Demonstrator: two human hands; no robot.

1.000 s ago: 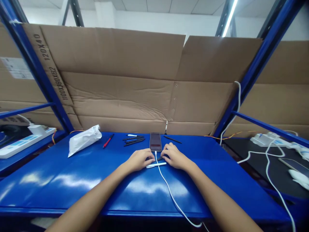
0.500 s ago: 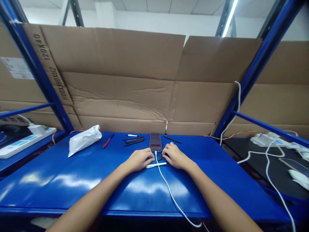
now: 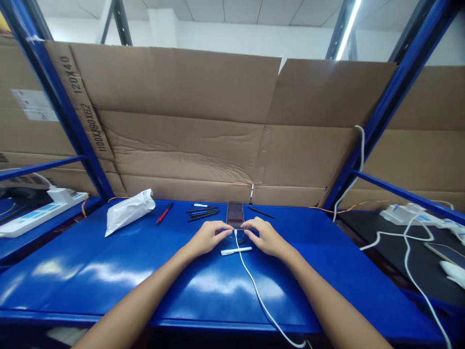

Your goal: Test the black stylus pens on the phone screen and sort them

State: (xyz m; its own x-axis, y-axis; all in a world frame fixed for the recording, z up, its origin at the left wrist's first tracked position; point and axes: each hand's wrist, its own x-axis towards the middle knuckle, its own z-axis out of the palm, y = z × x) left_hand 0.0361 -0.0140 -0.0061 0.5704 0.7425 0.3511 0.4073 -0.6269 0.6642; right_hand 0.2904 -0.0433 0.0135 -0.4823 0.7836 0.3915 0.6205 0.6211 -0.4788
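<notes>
A dark phone [image 3: 235,213] lies near the back of the blue table, with a white cable [image 3: 250,281] running from its near end to the front edge. My left hand [image 3: 209,236] and my right hand [image 3: 264,235] meet at the phone's near end, thumbs and forefingers pinched together. Between the fingertips is a thin dark item, too small to name. Just in front of them lies a white pen [image 3: 236,251], with a small black piece [image 3: 241,242] behind it.
Several black pens [image 3: 203,212] lie left of the phone, one black pen [image 3: 260,212] right of it. Farther left are a red pen [image 3: 164,213] and a white bag [image 3: 130,212]. Cardboard [image 3: 181,145] stands behind, between blue posts. Power strips lie at both sides.
Both hands have moved slightly up to the phone's near end, and a thin dark item now spans their fingertips. The white pen is no longer touched by my left hand.
</notes>
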